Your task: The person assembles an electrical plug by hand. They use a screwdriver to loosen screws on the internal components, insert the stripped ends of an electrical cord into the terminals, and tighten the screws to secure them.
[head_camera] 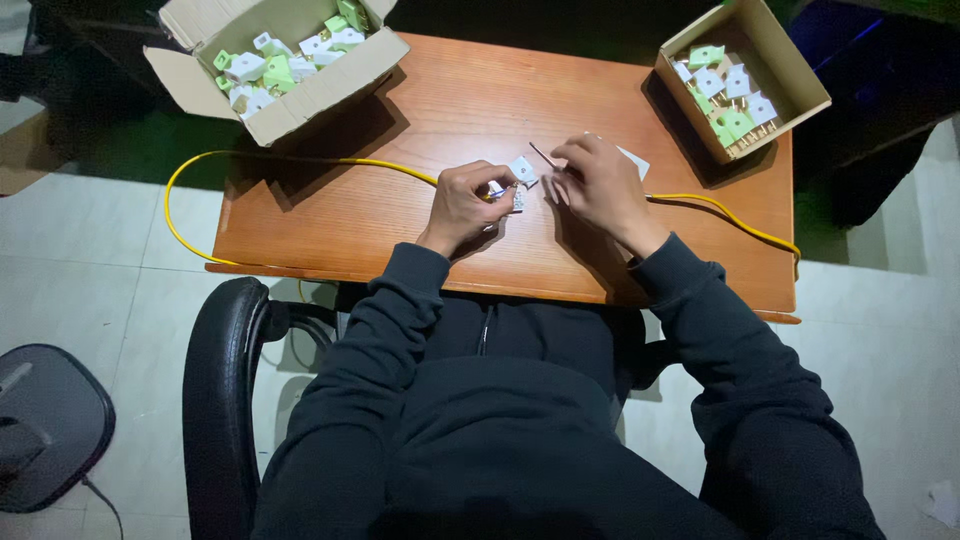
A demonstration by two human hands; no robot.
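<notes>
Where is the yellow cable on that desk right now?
In the head view, the yellow cable runs across the wooden desk, looping off its left edge, passing behind both hands, and dropping off the right edge.

Table (430,110) reddish-brown wood w/ fine grain. Cable (290,160) bright yellow. Both cardboard boxes (330,85) plain tan, w/ white & pale-green plugs (262,72) inside. Small part (523,170) betw. hands white. Sleeves (400,300) dk navy/black, chair (222,380) black, floor tiles (80,240) off-white.
</notes>
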